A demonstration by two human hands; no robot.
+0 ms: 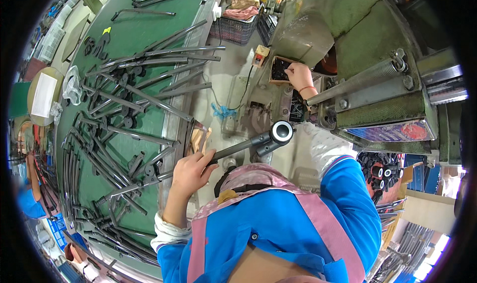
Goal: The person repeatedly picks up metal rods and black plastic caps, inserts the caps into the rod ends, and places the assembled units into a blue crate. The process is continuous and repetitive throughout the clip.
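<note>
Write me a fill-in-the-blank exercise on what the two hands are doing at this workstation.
1. The left hand grips a dark metal rod that ends in a round ____.
2. The right hand reaches into a small ____ of dark parts.
3. The table piled with grey rods has a ____ surface.

Missing words: ring; box; green

The left hand [191, 171] is curled shut with its forearm bent upward, while the right hand [299, 76] reaches far forward, fingers bent downward.
</note>
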